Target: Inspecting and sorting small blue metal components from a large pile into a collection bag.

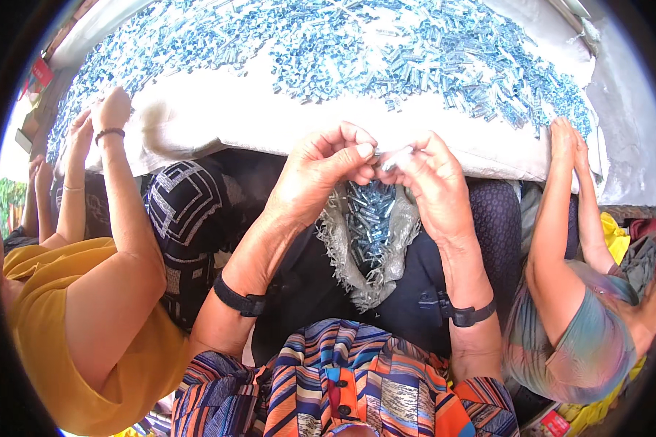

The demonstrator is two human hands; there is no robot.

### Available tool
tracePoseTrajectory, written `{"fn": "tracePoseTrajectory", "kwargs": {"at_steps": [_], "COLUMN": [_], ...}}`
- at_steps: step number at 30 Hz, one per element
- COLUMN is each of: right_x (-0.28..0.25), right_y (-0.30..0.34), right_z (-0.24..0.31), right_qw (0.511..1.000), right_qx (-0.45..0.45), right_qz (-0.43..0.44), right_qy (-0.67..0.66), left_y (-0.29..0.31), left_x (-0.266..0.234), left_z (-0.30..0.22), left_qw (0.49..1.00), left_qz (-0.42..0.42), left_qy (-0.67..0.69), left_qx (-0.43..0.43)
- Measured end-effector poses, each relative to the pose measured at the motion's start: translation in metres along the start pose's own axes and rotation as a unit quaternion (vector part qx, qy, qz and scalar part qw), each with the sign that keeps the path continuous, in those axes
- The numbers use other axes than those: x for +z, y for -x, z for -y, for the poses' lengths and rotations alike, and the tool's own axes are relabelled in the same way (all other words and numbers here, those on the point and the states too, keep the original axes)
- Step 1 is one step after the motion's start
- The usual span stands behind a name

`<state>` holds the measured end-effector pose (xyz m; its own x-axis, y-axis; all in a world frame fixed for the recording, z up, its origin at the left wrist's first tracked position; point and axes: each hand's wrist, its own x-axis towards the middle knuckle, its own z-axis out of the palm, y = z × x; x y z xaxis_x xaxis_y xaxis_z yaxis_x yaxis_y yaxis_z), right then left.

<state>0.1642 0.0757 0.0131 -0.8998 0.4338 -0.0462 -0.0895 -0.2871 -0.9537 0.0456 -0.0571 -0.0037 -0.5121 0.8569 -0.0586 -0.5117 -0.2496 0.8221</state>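
Metal pieces (pixel 397 158) in close-set hands (pixel 319 173)

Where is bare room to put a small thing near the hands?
On the white cloth, between the pile of shiny pieces and the cloth's front edge: one patch left of the left hand, another between the right hand and the right neighbour's hands. Crowded: the pile and the lap sack of pieces.

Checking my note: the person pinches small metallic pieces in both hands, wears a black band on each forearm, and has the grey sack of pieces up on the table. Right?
One error: the head view shows the grey sack in the lap, not on the table. The rest stands: left hand and right hand pinch small metallic pieces, and each forearm has a black band.
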Motion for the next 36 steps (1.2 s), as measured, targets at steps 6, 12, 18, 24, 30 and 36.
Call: {"fn": "tracePoseTrajectory", "kwargs": {"at_steps": [6,12,18,24,30,36], "right_x": [0.004,0.007,0.004,-0.005,-0.007,-0.007], "right_y": [0.001,0.008,0.012,0.015,0.021,0.027], "right_z": [-0.006,-0.007,-0.01,-0.016,-0.019,-0.027], "right_qw": [0.992,0.986,0.986,0.989,0.946,0.934], "right_qx": [-0.024,0.017,0.036,0.033,0.138,0.155], "right_qz": [-0.066,-0.019,-0.005,0.03,0.124,0.135], "right_qy": [-0.105,-0.167,-0.164,-0.143,-0.264,-0.294], "left_y": [0.007,0.013,0.018,0.02,0.025,0.027], "left_x": [0.004,0.005,0.007,0.005,0.009,0.002], "left_z": [-0.002,-0.004,-0.008,-0.011,-0.011,0.006], "left_qw": [1.0,1.0,0.991,0.952,0.988,0.985], "left_qz": [-0.011,0.017,0.014,0.044,0.146,0.174], "left_qy": [0.011,-0.011,-0.123,-0.293,-0.026,-0.004], "left_qx": [-0.012,0.0,0.042,0.077,-0.034,-0.02]}}
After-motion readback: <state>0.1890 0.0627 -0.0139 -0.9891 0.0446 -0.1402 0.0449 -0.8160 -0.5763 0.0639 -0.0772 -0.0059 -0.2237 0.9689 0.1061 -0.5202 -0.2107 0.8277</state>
